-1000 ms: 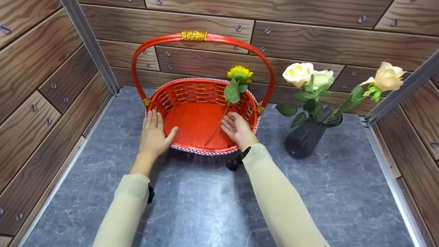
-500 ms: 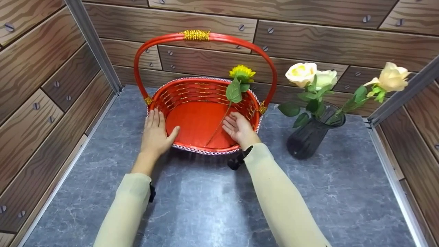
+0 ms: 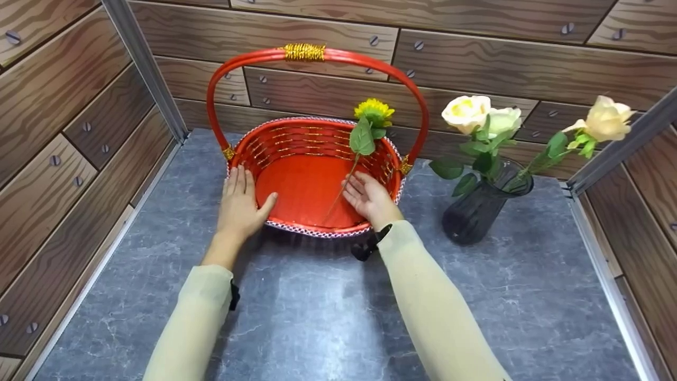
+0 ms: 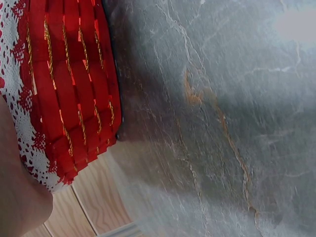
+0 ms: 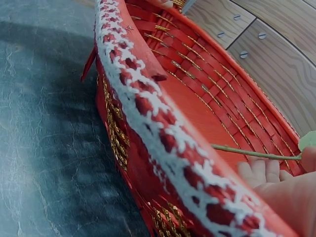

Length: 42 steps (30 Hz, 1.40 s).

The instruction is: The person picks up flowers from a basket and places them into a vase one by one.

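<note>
A red woven basket [image 3: 296, 190] with a tall handle and lace-trimmed rim stands on the grey marbled surface. My left hand [image 3: 238, 206] rests on the basket's left front rim, fingers straight and thumb spread inward. Leaning inside the basket at the right is a yellow sunflower [image 3: 373, 112], its head above the back rim and its stem running down to the basket floor. My right hand [image 3: 370, 198] reaches over the right front rim, palm up, fingers loosely bent beside the stem. In the right wrist view, the flower stem [image 5: 256, 154] passes just above those fingers.
To the right, a dark glass vase [image 3: 473, 214] holds pale cream roses [image 3: 468, 114], one leaning far right. Wood-patterned walls [image 3: 476, 63] enclose the back and sides. The basket's handle [image 3: 305, 52] arches high over it.
The lower end of the flower stem shifts slightly to the right inside the basket. Both hands stay in nearly the same places, and the head view shifts a little.
</note>
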{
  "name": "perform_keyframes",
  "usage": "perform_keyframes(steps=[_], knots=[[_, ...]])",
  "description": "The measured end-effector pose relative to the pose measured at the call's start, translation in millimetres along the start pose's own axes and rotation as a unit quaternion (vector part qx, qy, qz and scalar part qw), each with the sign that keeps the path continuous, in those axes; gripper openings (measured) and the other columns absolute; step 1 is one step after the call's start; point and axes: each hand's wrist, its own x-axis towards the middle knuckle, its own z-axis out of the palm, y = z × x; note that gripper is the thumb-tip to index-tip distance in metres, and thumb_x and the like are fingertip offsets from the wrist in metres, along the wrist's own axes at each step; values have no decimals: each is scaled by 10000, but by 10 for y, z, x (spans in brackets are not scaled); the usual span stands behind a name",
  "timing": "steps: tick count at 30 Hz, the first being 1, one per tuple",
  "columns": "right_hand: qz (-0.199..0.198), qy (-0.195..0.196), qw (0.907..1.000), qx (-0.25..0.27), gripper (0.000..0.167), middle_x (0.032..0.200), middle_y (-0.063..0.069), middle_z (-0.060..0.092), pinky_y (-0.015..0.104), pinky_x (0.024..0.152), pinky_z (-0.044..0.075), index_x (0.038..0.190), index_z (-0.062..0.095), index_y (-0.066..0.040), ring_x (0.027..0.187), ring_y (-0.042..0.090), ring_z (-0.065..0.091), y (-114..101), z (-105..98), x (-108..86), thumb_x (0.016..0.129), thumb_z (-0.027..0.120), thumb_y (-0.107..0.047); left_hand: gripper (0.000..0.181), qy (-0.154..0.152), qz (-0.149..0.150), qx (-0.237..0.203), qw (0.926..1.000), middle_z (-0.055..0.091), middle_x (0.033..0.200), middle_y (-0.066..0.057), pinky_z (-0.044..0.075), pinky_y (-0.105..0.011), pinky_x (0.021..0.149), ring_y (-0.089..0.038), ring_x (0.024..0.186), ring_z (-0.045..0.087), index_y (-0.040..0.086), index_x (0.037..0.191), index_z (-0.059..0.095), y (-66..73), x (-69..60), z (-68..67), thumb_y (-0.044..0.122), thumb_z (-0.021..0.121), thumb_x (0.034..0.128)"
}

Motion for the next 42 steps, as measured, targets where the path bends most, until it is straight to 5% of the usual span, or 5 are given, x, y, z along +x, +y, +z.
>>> perform_keyframes(steps=[5,12,20,31,42], knots=[[-105,-87,9998,115,164,1096,73,616,363,1111,426,1182,550,-102,1089,232,598,6,-4,-8,1023,526,-72,913,-22,-16,24,10000,153,1620,-287,27,-489,1246,-401,1532,57,-110,1524,234,-9,-2,3,607,405,985],[-279,-381,9988,161,268,835,56,625,268,826,557,1272,554,-77,785,164,611,-12,-2,-15,1012,520,-22,905,5,7,14,10000,162,1621,-281,23,-485,1247,-394,1534,52,-104,1523,251,-16,15,20,605,407,981],[-349,-540,9979,94,185,804,58,621,267,755,560,1127,602,-94,753,163,608,-9,0,-14,998,527,15,899,55,39,34,10000,177,1616,-284,45,-484,1247,-395,1533,74,-107,1519,260,-7,19,22,598,412,982],[-519,-880,9946,-163,168,837,45,639,295,840,563,1097,613,-105,800,171,626,37,0,-41,985,559,8,908,31,23,21,10000,162,1618,-284,31,-492,1246,-401,1532,62,-103,1524,242,-30,6,28,608,408,984],[-1136,-1117,9827,-945,175,891,62,665,334,844,588,1103,628,-38,824,193,663,71,44,-195,957,590,50,897,-6,-5,109,9999,173,1618,-282,75,-513,1241,-403,1531,69,-105,1523,248,-25,3,28,597,402,986]])
